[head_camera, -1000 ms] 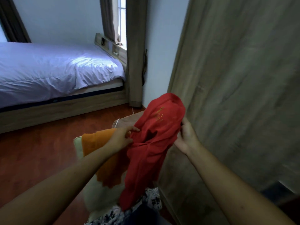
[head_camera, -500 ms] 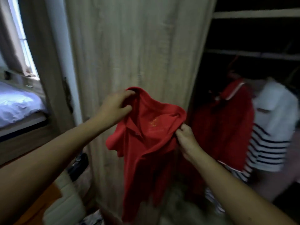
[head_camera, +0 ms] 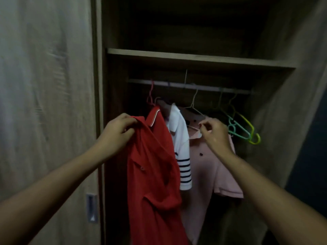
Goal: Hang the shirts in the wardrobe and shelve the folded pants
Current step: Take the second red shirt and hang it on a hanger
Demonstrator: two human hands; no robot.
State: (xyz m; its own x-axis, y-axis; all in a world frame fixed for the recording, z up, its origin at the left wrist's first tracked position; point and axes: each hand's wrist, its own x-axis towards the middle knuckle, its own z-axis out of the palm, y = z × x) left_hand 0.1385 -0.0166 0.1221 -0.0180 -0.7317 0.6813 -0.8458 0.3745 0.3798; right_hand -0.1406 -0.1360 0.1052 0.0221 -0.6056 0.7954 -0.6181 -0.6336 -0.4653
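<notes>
The left hand (head_camera: 118, 133) is gripping a red shirt (head_camera: 155, 188) by its collar, fingers curled tight into the cloth, holding it up at the open wardrobe (head_camera: 283, 106). The shirt is hanging limp and creased, one button showing down its front. The right hand (head_camera: 215, 136) is pinching at the collar of a pink shirt (head_camera: 208, 170) hanging from the rail (head_camera: 191, 86). Between them a white shirt (head_camera: 180, 138) with navy stripes is hanging, and a green hanger (head_camera: 238, 129) and a yellow hanger (head_camera: 252, 132) are dangling further right.
</notes>
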